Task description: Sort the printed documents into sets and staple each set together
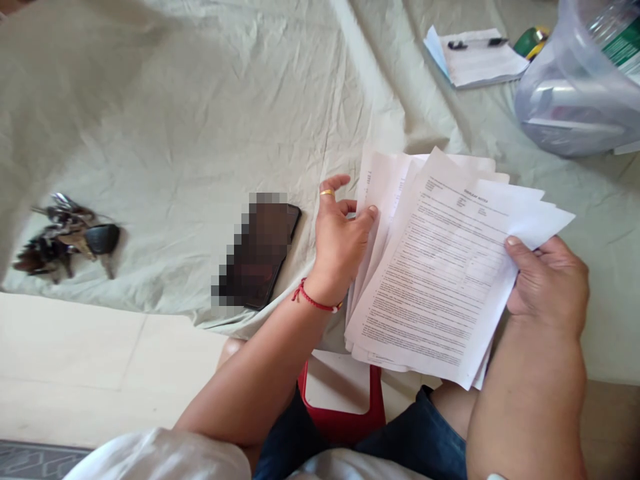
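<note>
Both my hands hold a fanned stack of printed paper sheets (430, 287) over the near edge of the cloth. My left hand (343, 230), with a gold ring and a red cord on the wrist, pinches the stack's left edge between thumb and fingers. On the right side, my right hand (547, 273) grips the sheets with its thumb on top and its fingers underneath. The top page carries a heading and dense small text, too small to read. Left of my left hand lies a dark phone (263, 260), partly blurred out by pixels.
A bunch of keys (70, 237) lies at the left on the wrinkled pale green cloth (200, 120). At the back right are a notepad with a pen (485, 57), a green and yellow object (533, 43) and a translucent container (575, 100) holding a bottle. Below is a red-and-white stool-like object (343, 420).
</note>
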A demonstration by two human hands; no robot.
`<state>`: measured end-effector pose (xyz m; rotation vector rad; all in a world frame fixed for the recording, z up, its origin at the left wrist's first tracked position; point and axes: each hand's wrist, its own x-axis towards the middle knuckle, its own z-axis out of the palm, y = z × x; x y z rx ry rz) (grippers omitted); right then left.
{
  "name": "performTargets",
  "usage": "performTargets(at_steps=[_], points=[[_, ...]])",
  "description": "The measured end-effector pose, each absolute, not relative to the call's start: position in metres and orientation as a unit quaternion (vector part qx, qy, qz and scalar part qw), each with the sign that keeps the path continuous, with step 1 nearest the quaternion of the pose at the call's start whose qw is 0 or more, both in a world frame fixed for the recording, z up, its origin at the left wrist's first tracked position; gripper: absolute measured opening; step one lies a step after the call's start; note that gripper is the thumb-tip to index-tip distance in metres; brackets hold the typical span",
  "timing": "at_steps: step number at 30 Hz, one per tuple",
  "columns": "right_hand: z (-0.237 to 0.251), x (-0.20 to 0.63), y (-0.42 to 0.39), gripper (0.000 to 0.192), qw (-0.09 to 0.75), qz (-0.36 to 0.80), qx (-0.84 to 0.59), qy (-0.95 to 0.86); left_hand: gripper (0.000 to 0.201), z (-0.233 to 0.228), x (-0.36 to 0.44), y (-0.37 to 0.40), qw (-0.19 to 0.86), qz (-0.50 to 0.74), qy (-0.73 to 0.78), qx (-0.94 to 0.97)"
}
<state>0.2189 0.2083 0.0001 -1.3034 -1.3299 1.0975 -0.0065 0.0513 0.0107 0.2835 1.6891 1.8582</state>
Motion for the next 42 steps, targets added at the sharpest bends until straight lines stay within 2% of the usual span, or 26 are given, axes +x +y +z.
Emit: performTargets(at_steps=[2,3,6,8,12,16,18,20,26,29,31,35,37,42], points=[[0.001,0.217,0.208,0.045,0.482,0.45,-0.528,-0.535,0.066,0.013,-0.006,0.05,0.242,0.688,0.669,0.145],[0.002,0.216,0.207,0.044,0.488,0.452,-0.525,-0.531,0.062,0.014,-0.006,0.05,0.223,0.68,0.679,0.162],[0.004,0.214,0.207,0.041,0.505,0.454,-0.517,-0.521,0.028,0.015,-0.007,0.05,0.245,0.646,0.697,0.194],[0.005,0.213,0.206,0.04,0.516,0.455,-0.508,-0.518,0.02,0.013,-0.008,0.051,0.291,0.629,0.695,0.192],[0.004,0.213,0.206,0.039,0.532,0.459,-0.489,-0.517,0.021,0.01,-0.008,0.052,0.294,0.629,0.697,0.181],[0.005,0.213,0.205,0.039,0.547,0.457,-0.478,-0.513,0.032,0.011,-0.007,0.05,0.2,0.624,0.725,0.211],[0.006,0.212,0.205,0.037,0.551,0.459,-0.474,-0.51,0.031,0.011,-0.007,0.05,0.171,0.623,0.728,0.228],[0.007,0.212,0.204,0.036,0.553,0.46,-0.471,-0.511,0.027,0.012,-0.007,0.051,0.192,0.62,0.727,0.226],[0.008,0.21,0.203,0.036,0.551,0.463,-0.468,-0.512,0.01,0.02,-0.005,0.053,0.37,0.667,0.635,0.127],[0.009,0.209,0.203,0.035,0.555,0.461,-0.467,-0.511,0.018,0.022,-0.005,0.053,0.421,0.692,0.574,0.117],[0.009,0.208,0.203,0.034,0.553,0.46,-0.465,-0.516,0.022,0.021,-0.005,0.052,0.423,0.678,0.587,0.127],[0.009,0.207,0.202,0.036,0.548,0.472,-0.46,-0.516,0.011,0.016,-0.006,0.052,0.384,0.65,0.639,0.144],[0.01,0.207,0.201,0.038,0.545,0.481,-0.457,-0.513,0.013,0.015,-0.006,0.052,0.367,0.654,0.645,0.147],[0.013,0.206,0.197,0.042,0.479,0.529,-0.457,-0.531,0.021,0.021,-0.006,0.052,0.351,0.659,0.654,0.121]])
